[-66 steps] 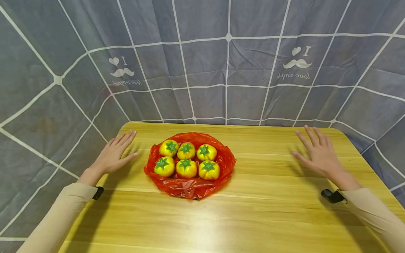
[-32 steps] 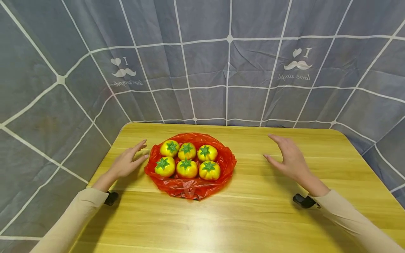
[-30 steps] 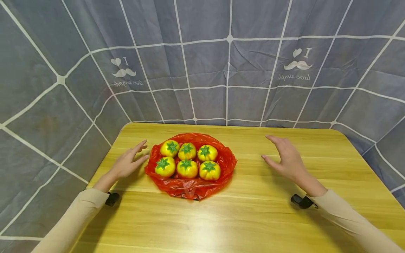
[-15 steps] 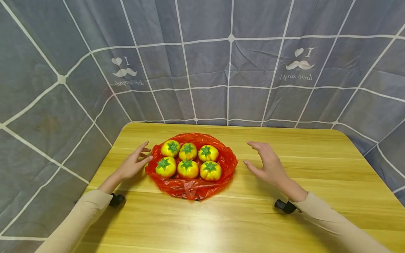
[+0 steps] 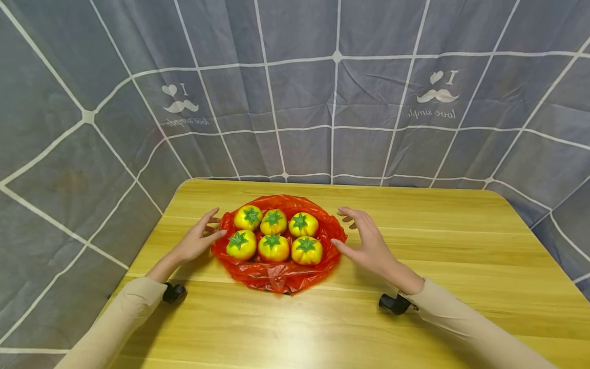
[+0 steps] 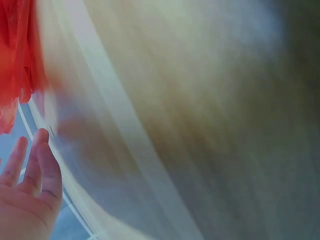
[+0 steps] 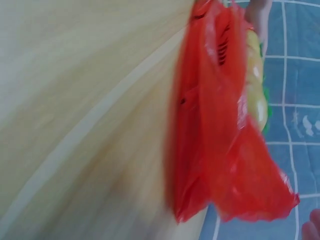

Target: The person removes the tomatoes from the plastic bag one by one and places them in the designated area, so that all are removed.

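Several glossy yellow fruits (image 5: 273, 249) with green star-shaped leaf tops, like persimmons or tomatoes, sit in two rows in an open red plastic bag (image 5: 276, 279) on the table. At the bag's left edge is my left hand (image 5: 192, 245), fingers relaxed and thumb over the rim. My right hand (image 5: 370, 248) faces it from the other side, thumb tip over the right rim. Neither holds anything; whether the thumbs touch the plastic I cannot tell. In the right wrist view, the bag's side (image 7: 215, 145) hangs in folds, and only fingertips (image 7: 312, 227) of the hand show.
The wooden table (image 5: 451, 241) extends well to the right of the bag and toward me. A grey curtain (image 5: 304, 102) with white grid lines rises behind the table and along its left side. Black wrist cameras (image 5: 394, 304) sit below both wrists.
My right hand has swept left from the far right side to the bag's right edge. The left hand has shifted slightly right to the left edge. Bag and fruits have stayed in place.
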`<state>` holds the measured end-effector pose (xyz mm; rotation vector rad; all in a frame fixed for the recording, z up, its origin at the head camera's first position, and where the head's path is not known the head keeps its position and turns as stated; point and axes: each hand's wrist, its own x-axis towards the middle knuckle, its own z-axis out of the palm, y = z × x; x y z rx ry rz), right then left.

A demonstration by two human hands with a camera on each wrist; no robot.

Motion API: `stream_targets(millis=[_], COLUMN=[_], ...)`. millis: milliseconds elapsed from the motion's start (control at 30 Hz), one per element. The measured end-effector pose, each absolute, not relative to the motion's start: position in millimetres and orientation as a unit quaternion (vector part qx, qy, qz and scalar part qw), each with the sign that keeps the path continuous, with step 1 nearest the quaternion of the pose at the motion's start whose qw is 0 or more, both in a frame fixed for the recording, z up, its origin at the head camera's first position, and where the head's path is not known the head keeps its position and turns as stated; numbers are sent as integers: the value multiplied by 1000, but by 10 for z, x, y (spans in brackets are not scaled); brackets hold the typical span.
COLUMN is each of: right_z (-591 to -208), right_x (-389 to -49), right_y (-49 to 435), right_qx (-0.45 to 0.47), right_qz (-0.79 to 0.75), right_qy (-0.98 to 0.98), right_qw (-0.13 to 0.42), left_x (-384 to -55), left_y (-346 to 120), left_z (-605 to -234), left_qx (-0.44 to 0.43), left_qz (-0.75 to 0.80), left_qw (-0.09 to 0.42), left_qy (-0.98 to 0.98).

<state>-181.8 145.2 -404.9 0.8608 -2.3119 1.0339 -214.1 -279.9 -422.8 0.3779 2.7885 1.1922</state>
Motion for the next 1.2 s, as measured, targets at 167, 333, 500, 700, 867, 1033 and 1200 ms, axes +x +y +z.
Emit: stream_targets(millis=[167, 333, 500, 700, 867, 1033, 1200], right_z=[-3991, -3979, -3999, -4031, -4079, -4140, -4184], right_x=[-1805, -1793, -1780, -1742, -1755, -1788, -1818], right_y=[1352, 1279, 1232, 1191, 1173, 1160, 1136], right_qx=[312, 303, 296, 279, 274, 268, 248], right_qz=[399, 404, 414, 411, 416, 419, 425], right_qy=[-837, -849, -851, -863, -864, -865, -869], right_qw=[207, 156, 128, 93, 81, 66, 48], left_x=[-2138, -2141, -2141, -2138, -2149, -2156, -2163], left_y=[-2781, -2750, -2733, -2748, -2746, -2741, -2742], left_z=[-4213, -4216, -4249, -4289, -4285, -4268, -4274], left_qx=[122, 127, 135, 135, 138, 141, 146], left_qz=[402, 411, 417, 423, 427, 429, 435], left_qw=[52, 61, 62, 64, 64, 65, 60], left_qy=[906, 901, 896, 894, 891, 890, 886])
